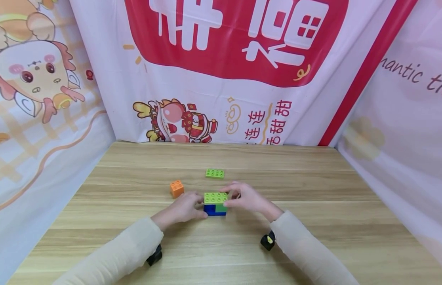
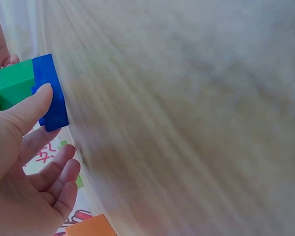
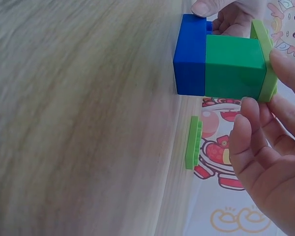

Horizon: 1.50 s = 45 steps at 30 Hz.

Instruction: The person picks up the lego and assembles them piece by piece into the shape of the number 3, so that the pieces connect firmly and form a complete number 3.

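The block stack stands upright at the middle of the bench point(image 1: 306, 237), between the left hand point(image 1: 185, 206) and the right hand point(image 1: 247, 196); whether its underside bears fully on the surface cannot be determined. The stack comprises three parts: a blue block point(image 3: 191, 56) as the base, a green block point(image 3: 235, 66) seated on the right-hand portion of that base, and a lime plate point(image 1: 216, 198) on top, its two rows of four studs facing up. To the left of the green block, the lime plate overhangs the base. The fingers of the left hand pinch the blue block at its left end, with the thumb on the near face and the index finger at the far side; the remaining fingers are loosely bent, clear of the stack. The fingers of the right hand pinch the right end of the lime plate, thumb at the near side and index finger at the far side; the remaining fingers are bent beside the green block. An orange block point(image 1: 177, 190) with four studs on top sits beyond the left hand, near its fingers. A loose green plate point(image 1: 215, 174) lies flat behind the stack, well apart from it, studs up. A printed cloth point(image 1: 224, 95) hangs at the rear edge.
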Available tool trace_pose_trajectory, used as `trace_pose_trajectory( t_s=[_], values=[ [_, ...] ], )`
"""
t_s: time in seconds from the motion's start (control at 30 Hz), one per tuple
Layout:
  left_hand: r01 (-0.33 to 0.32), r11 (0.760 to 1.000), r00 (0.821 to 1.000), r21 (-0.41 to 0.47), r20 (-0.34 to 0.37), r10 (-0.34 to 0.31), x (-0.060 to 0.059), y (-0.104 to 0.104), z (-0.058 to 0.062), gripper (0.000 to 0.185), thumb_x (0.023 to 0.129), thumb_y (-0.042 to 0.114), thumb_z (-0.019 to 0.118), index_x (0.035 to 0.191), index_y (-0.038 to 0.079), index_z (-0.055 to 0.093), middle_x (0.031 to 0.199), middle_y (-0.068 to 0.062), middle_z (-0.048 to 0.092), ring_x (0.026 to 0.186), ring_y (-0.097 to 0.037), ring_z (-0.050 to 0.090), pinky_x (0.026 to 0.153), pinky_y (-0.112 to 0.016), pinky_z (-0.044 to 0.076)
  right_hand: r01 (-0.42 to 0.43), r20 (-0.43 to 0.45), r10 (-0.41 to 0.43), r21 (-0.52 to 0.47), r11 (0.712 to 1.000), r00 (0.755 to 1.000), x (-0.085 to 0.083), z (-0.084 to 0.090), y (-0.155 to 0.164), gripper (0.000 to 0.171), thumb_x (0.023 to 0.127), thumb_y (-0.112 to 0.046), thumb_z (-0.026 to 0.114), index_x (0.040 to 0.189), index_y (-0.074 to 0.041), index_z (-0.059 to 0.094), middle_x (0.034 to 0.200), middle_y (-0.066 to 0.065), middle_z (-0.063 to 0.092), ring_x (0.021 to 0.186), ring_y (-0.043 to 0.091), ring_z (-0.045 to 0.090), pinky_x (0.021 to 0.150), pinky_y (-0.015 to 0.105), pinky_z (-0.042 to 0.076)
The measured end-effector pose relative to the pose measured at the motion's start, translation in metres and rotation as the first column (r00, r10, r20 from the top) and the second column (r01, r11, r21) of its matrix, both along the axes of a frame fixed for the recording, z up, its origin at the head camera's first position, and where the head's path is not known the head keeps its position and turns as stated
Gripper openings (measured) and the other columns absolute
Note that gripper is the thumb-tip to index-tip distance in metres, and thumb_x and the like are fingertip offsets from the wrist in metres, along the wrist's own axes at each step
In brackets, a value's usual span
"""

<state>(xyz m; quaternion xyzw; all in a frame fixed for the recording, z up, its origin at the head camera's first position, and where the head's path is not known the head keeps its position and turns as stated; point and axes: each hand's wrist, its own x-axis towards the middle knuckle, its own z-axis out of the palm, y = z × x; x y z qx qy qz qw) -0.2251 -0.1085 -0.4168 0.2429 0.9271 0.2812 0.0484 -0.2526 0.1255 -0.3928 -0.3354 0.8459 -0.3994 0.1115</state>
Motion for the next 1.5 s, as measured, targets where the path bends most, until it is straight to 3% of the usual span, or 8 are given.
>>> trace_pose_trajectory(
  t_s=[0.23, 0.47, 0.67, 0.8, 1.07, 1.33, 1.5],
  values=[
    [-0.001, 1.0, 1.0, -0.006, -0.017, 0.001, 0.0, 0.0, 0.0, 0.041, 0.072, 0.024, 0.079, 0.105, 0.003, 0.067, 0.097, -0.005, 0.06, 0.091, -0.022, 0.055, 0.081, -0.041, 0.043, 0.009, 0.016, -0.009, -0.008, 1.0, 1.0, 0.002, 0.0, 0.001, 0.041, 0.082, -0.016, 0.071, 0.119, -0.005, 0.06, 0.111, 0.006, 0.057, 0.078, 0.016, 0.057, 0.065, 0.028, 0.048],
    [0.003, 1.0, 1.0, -0.002, -0.021, -0.003, 0.002, -0.004, -0.001, 0.046, 0.074, 0.029, 0.078, 0.11, 0.004, 0.065, 0.098, -0.004, 0.06, 0.091, -0.02, 0.054, 0.079, -0.039, 0.044, 0.006, 0.026, -0.006, -0.01, 1.0, 1.0, 0.017, 0.019, -0.004, 0.039, 0.082, -0.006, 0.068, 0.119, 0.004, 0.057, 0.111, 0.015, 0.057, 0.079, 0.024, 0.057, 0.066, 0.027, 0.048],
    [0.023, 1.0, 0.998, 0.004, -0.051, -0.023, 0.004, -0.006, 0.005, 0.046, 0.074, 0.028, 0.077, 0.111, 0.005, 0.065, 0.107, -0.008, 0.061, 0.099, -0.024, 0.055, 0.085, -0.042, 0.044, 0.008, 0.026, -0.008, -0.013, 1.0, 1.0, 0.007, 0.006, 0.0, 0.041, 0.083, -0.012, 0.069, 0.12, 0.0, 0.058, 0.112, 0.01, 0.057, 0.08, 0.019, 0.057, 0.067, 0.028, 0.049],
    [-0.019, 1.0, 0.999, -0.011, -0.046, 0.019, 0.005, -0.008, 0.01, 0.048, 0.075, 0.028, 0.077, 0.116, 0.006, 0.063, 0.112, -0.008, 0.059, 0.104, -0.026, 0.052, 0.088, -0.043, 0.041, 0.009, 0.033, -0.009, -0.017, 1.0, 0.999, 0.002, 0.0, 0.002, 0.041, 0.082, -0.018, 0.071, 0.119, -0.005, 0.061, 0.111, 0.006, 0.058, 0.079, 0.016, 0.057, 0.067, 0.028, 0.049],
    [-0.095, 0.995, 0.995, 0.043, -0.01, 0.095, 0.003, -0.016, 0.021, 0.051, 0.08, 0.028, 0.072, 0.125, 0.011, 0.057, 0.123, -0.006, 0.052, 0.113, -0.025, 0.047, 0.092, -0.044, 0.04, 0.011, 0.038, -0.01, -0.011, 1.0, 0.999, 0.001, 0.0, 0.002, 0.039, 0.082, -0.02, 0.071, 0.117, -0.005, 0.062, 0.11, 0.005, 0.058, 0.078, 0.015, 0.056, 0.067, 0.029, 0.048],
    [-0.079, 0.992, 0.984, 0.101, -0.149, 0.094, -0.002, -0.024, 0.03, 0.05, 0.079, 0.024, 0.073, 0.124, 0.008, 0.057, 0.116, -0.009, 0.055, 0.102, -0.026, 0.053, 0.085, -0.043, 0.044, 0.018, 0.044, -0.017, -0.017, 1.0, 0.999, 0.001, 0.0, 0.002, 0.039, 0.082, -0.02, 0.071, 0.117, -0.005, 0.062, 0.114, 0.006, 0.056, 0.078, 0.015, 0.056, 0.066, 0.029, 0.048],
    [-0.075, 0.984, 0.983, 0.159, -0.156, 0.1, -0.006, -0.033, 0.032, 0.053, 0.08, 0.024, 0.073, 0.127, 0.007, 0.054, 0.118, -0.01, 0.054, 0.101, -0.027, 0.052, 0.084, -0.042, 0.045, 0.024, 0.042, -0.024, -0.015, 1.0, 0.999, 0.002, -0.001, 0.003, 0.04, 0.081, -0.019, 0.072, 0.117, -0.004, 0.062, 0.114, 0.007, 0.057, 0.077, 0.014, 0.056, 0.066, 0.029, 0.049]
  ],
)
